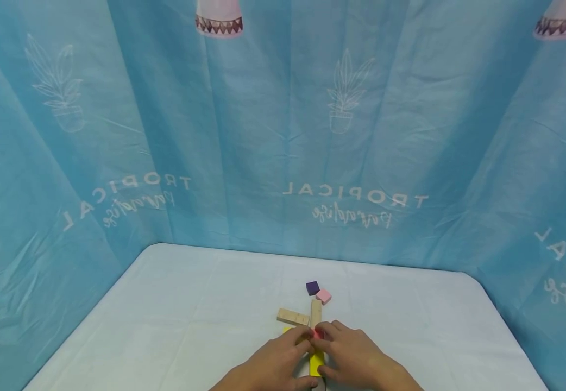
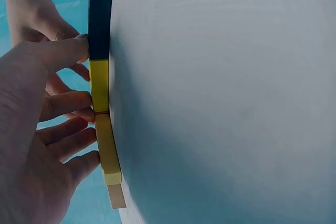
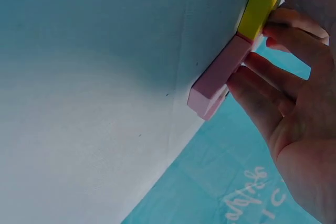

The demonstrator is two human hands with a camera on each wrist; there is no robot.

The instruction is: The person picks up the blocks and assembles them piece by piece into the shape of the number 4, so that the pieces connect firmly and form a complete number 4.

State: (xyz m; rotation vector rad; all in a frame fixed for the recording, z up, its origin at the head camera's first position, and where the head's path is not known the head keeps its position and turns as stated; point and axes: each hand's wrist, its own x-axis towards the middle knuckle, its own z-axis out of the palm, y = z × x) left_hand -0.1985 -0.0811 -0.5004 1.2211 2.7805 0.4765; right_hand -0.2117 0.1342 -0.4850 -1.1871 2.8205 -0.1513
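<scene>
In the head view, my left hand (image 1: 280,359) and right hand (image 1: 355,355) meet over a line of small blocks on the table. Between them show a red block (image 1: 319,334) and a yellow block (image 1: 316,365). The left wrist view shows the left thumb touching a dark blue block (image 2: 100,19). Its other fingers touch a yellow block (image 2: 99,85) and a second, paler yellow block (image 2: 107,148). Seen from the right wrist, fairly straight right fingers touch a pink block (image 3: 220,72), which adjoins a yellow block. The hands hide part of the line.
A wooden block (image 1: 316,309) continues the line away from me, and another wooden block (image 1: 293,316) lies crosswise at its left. Farther back are a purple block (image 1: 313,288) and a small pink block (image 1: 324,296). A blue curtain (image 1: 263,136) surrounds the white table (image 1: 205,304).
</scene>
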